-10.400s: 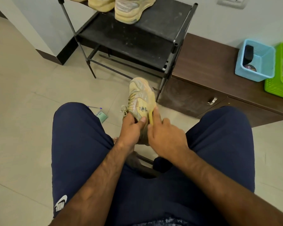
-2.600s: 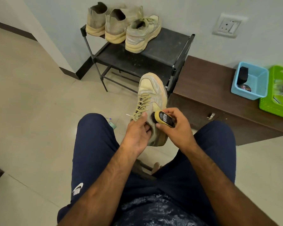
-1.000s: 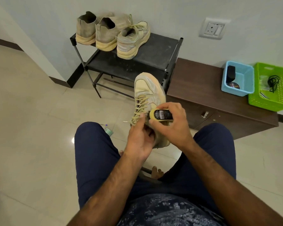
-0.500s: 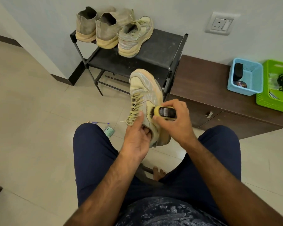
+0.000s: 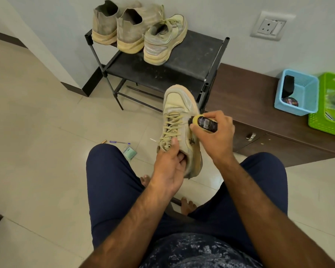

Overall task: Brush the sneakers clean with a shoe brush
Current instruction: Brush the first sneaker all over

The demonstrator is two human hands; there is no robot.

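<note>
A beige sneaker (image 5: 179, 117) is held by its collar in the left grip (image 5: 168, 167) above the floor (image 5: 37, 132), while a shoe brush (image 5: 203, 123), clasped in the right grip (image 5: 216, 138), is pressed to its side. Scrubbing appears under way; strokes toward the toe are called for next.

Four sneakers (image 5: 180, 105) (image 5: 163, 41) (image 5: 135, 29) (image 5: 106, 22); one shoe brush (image 5: 203, 123); two baskets (image 5: 292, 110) (image 5: 325, 126); one rack (image 5: 191, 60); one pen (image 5: 120, 142); two hands (image 5: 168, 169) (image 5: 217, 138).

Head cam, wide, fwd/down, close over sneaker (image 5: 182, 111).
</note>
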